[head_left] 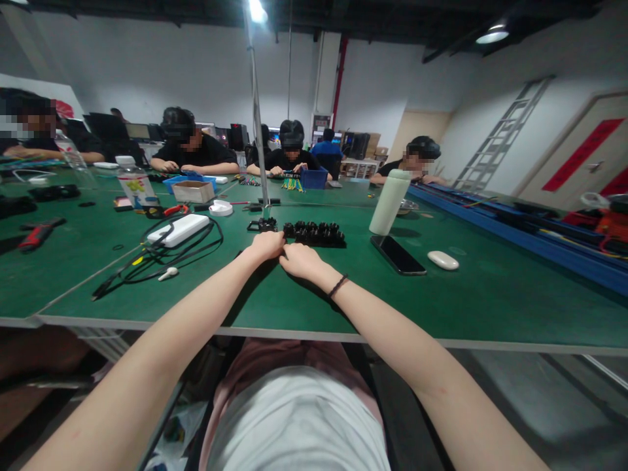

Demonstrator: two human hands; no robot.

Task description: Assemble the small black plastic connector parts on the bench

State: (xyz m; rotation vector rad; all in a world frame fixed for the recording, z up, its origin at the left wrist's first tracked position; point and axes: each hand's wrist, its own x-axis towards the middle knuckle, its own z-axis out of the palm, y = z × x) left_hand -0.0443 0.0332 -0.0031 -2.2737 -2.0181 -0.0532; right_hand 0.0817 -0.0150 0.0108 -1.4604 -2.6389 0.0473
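Both my arms stretch forward over the green table (490,294). My left hand (267,245) and my right hand (300,258) meet knuckle to knuckle just in front of a row of black plastic parts (314,233). Their fingers are curled under and pressed together; what they pinch, if anything, is hidden. A dark band circles my right wrist. A small black piece (261,225) lies just beyond my left hand.
A white bottle (389,201), a black phone (397,254) and a white earbud case (443,260) lie to the right. A white power bank (178,230) with black cables lies to the left. A metal pole (257,111) rises ahead. Several people work across the table.
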